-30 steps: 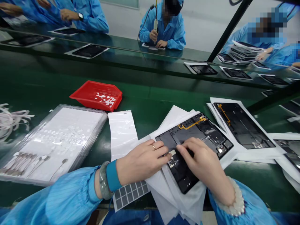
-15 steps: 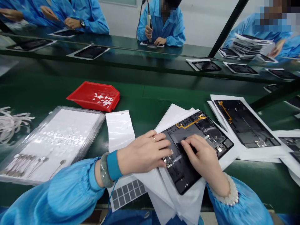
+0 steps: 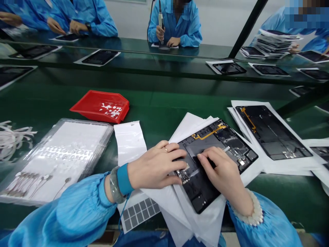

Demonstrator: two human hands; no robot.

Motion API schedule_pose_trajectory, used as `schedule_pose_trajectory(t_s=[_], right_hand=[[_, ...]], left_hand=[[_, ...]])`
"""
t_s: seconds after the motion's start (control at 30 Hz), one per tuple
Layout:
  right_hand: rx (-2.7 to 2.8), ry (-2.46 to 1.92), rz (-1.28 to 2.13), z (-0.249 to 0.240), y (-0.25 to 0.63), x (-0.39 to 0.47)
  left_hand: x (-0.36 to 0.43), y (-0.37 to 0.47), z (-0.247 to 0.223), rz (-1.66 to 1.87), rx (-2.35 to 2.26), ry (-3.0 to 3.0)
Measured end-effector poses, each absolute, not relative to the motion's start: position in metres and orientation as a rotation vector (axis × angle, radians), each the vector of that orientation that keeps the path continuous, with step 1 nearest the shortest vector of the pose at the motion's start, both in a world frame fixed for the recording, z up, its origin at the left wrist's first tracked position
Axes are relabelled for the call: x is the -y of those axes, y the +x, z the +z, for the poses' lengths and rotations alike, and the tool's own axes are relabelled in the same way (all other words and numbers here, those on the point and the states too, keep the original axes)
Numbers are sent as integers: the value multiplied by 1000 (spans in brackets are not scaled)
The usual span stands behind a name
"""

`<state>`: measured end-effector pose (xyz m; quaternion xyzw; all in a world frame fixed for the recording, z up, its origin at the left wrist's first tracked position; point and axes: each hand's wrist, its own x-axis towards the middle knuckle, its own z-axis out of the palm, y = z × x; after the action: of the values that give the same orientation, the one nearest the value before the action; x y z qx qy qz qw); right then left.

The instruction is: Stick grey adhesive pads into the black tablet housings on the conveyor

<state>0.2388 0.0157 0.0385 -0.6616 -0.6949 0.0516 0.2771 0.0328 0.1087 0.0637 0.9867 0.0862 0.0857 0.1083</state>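
- Right of centre: a black housing [image 3: 204, 187] is lying on white sheets [image 3: 186, 214].
- The left hand [image 3: 158, 166] is resting at its left edge, fingers parted and curving beside a circuit board [image 3: 183, 176].
- The right hand [image 3: 222, 169] is pinching above it — contents unclear.
- Left of centre: a red bin [image 3: 86, 105] is holding white pieces [image 3: 110, 110].
- Lower left: a clear tray [image 3: 102, 144] is containing a white sheet [image 3: 79, 132] — wired discs [image 3: 47, 177] lying inside.

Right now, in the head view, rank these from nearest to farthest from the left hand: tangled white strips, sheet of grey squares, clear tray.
1. Sheet of grey squares, just below the left hand
2. Clear tray, to its left
3. Tangled white strips, far left edge
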Motion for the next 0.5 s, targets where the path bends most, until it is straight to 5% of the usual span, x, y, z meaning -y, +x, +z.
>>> schedule_pose_trajectory(t_s=[0.5], right_hand=[[1850,-1791,166,39,238,-15]], left_hand=[[-107,30,59,270,-231,2932]])
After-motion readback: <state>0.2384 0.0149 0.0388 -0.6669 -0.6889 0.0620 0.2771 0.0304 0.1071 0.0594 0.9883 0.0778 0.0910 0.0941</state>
